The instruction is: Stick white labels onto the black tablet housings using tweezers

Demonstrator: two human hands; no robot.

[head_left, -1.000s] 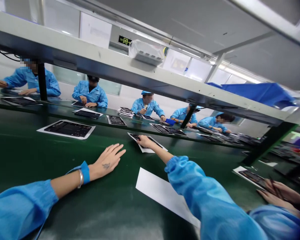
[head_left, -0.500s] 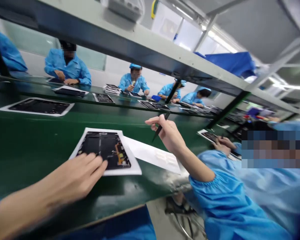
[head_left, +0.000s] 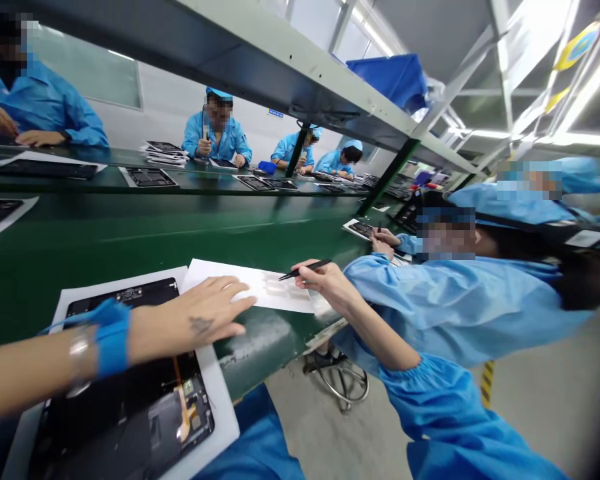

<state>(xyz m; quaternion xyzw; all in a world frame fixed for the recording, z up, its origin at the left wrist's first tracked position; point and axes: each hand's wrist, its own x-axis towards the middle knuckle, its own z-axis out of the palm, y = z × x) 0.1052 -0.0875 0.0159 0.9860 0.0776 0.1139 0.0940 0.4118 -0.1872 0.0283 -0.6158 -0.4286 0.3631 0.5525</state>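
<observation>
My right hand (head_left: 325,283) pinches a pair of black tweezers (head_left: 306,269), its points over the white sheet (head_left: 213,272) near pale strips (head_left: 280,287) stuck there. Flat and with fingers stretched out, my left hand (head_left: 213,310) lies at the left part of that sheet, wearing a blue wrist strap (head_left: 113,337). Under my left forearm is an opened tablet (head_left: 105,407), its dark inside and orange flex cable showing. It lies on white backing (head_left: 223,393) at the bench's near edge, partly hidden by my arm.
The green bench (head_left: 145,233) runs away to the right. A co-worker (head_left: 430,293) sits close on my right, hands on another tablet (head_left: 361,228). Across the bench, more people work behind several tablets (head_left: 150,177). An overhead shelf (head_left: 290,73) crosses above; a stool (head_left: 343,387) stands below.
The view has turned right. My left hand has gone from the tablet to the white sheet. My right hand has lowered the tweezers to the pale strips. The tablet now appears nearer, lower left.
</observation>
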